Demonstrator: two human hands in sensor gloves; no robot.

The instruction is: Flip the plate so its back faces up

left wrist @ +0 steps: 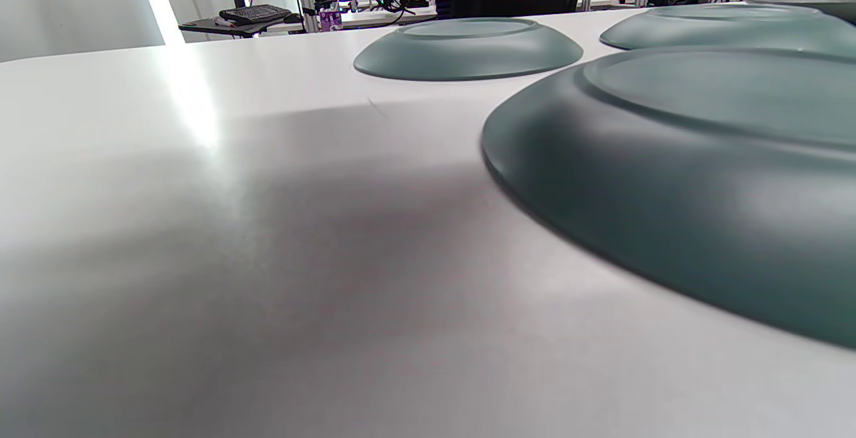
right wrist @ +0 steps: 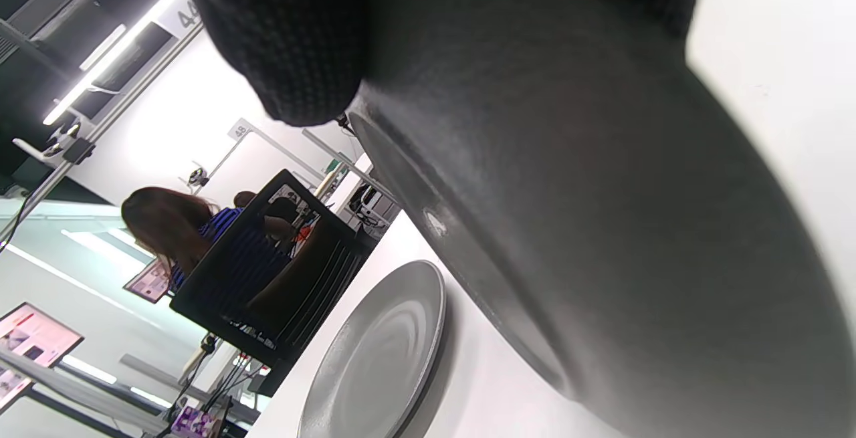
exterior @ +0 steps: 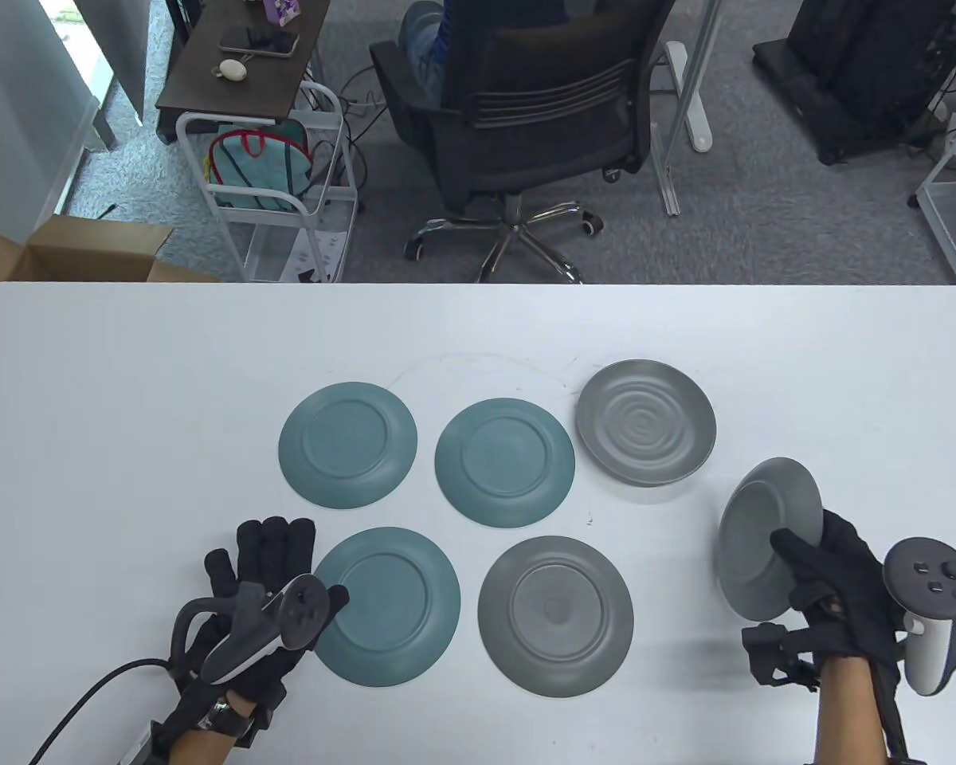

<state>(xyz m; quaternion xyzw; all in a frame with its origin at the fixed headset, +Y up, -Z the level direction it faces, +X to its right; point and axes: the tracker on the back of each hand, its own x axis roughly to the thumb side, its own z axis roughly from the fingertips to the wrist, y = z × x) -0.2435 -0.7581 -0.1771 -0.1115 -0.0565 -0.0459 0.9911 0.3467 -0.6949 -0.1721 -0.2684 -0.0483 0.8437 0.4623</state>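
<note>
My right hand (exterior: 806, 562) grips a grey plate (exterior: 761, 538) by its near rim and holds it steeply tilted above the table, thumb on the side turned left. In the right wrist view this plate (right wrist: 602, 190) fills the frame under a gloved fingertip (right wrist: 287, 37). A second grey plate (exterior: 646, 422) lies face up, showing ripple rings; it also shows in the right wrist view (right wrist: 381, 351). My left hand (exterior: 275, 574) lies flat and empty on the table, fingers spread, thumb at the rim of a teal plate (exterior: 386, 606).
Two more teal plates (exterior: 347, 445) (exterior: 504, 462) and a grey plate (exterior: 555, 615) lie back up mid-table. The left wrist view shows the near teal plate (left wrist: 669, 177) and a far one (left wrist: 468, 47). An office chair (exterior: 518, 103) stands beyond the table's far edge.
</note>
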